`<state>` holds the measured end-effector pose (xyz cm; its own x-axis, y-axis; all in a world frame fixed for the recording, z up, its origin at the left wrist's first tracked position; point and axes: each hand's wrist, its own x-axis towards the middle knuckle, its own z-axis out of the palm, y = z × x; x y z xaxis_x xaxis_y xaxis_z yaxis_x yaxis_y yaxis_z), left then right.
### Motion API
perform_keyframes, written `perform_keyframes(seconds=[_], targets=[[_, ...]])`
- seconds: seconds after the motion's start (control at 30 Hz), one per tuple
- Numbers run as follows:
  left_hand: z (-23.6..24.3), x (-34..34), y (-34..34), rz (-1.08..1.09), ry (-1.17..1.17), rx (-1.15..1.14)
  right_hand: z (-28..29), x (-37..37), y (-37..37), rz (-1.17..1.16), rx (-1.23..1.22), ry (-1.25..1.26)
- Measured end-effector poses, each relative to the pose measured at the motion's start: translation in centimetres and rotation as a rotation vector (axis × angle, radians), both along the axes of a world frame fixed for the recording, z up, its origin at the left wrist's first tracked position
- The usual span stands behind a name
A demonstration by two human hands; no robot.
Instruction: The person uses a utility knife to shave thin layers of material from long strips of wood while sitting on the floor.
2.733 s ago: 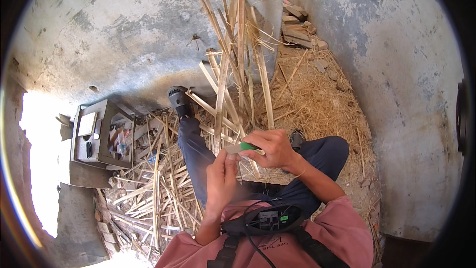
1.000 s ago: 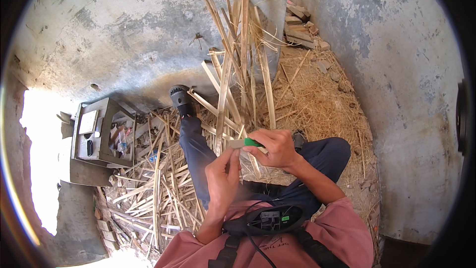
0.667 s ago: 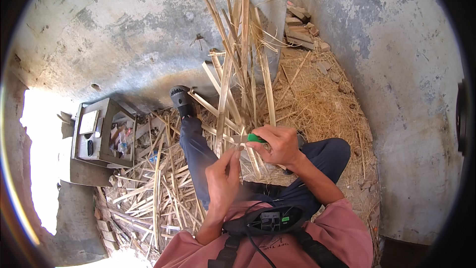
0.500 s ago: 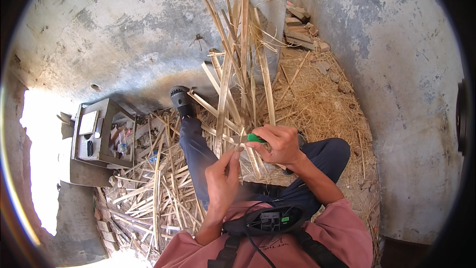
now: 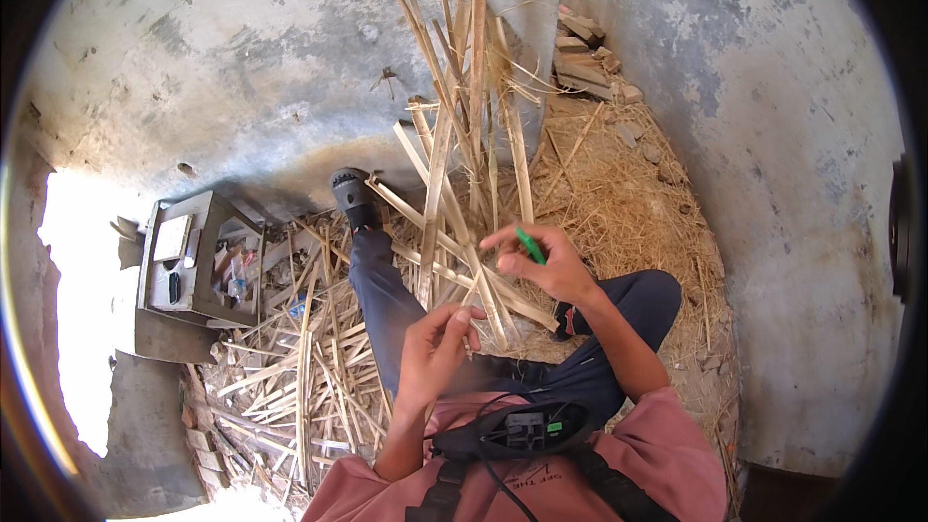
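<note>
1. Fingers of the right hand (image 5: 551, 269) are curled about a green-handled tool (image 5: 530, 246), with forefinger and thumb spread toward the left; its blade cannot be made out
2. Left hand (image 5: 431, 348), nearer and to the left, has thumb and forefinger tips drawn narrowly together; whether they hold anything cannot be told
3. The tool sits in the right hand, above the near ends of pale split strips (image 5: 437, 203), which fan up to the far wall (image 5: 290, 68)
4. Writing shows as small dark lettering (image 5: 527, 477) on the pink shirt (image 5: 667, 445), at the near side
5. Just beyond it, a bright green label-like patch (image 5: 554, 427) marks a black pouch (image 5: 464, 441)
6. On the left stands a small cabinet (image 5: 205, 275); straw (image 5: 628, 198) covers ground on the far right
</note>
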<state>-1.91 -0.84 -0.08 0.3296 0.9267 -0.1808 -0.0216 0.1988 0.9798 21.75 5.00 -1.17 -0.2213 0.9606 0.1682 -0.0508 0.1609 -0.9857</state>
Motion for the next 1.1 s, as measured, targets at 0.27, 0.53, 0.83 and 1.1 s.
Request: perform_keyframes(seconds=[0.27, 0.53, 0.83, 1.1], targets=[[-0.4, 0.8, 0.2, -0.014, 0.056, 0.039, -0.8, -0.8, -0.6, 0.055, -0.115, 0.149], [0.6, 1.8, 0.2, 0.131, 0.240, 0.172, -0.3, -0.7, -1.0, -0.116, 0.217, -0.164], [0.0, 1.9, 0.5, 0.212, 0.341, 0.353, -0.9, -0.9, -1.2, -0.196, 0.648, -0.586], [-0.6, 1.6, 0.3, 0.222, 0.321, 0.366, -1.1, -1.0, -1.1, -0.292, 0.719, -0.646]])
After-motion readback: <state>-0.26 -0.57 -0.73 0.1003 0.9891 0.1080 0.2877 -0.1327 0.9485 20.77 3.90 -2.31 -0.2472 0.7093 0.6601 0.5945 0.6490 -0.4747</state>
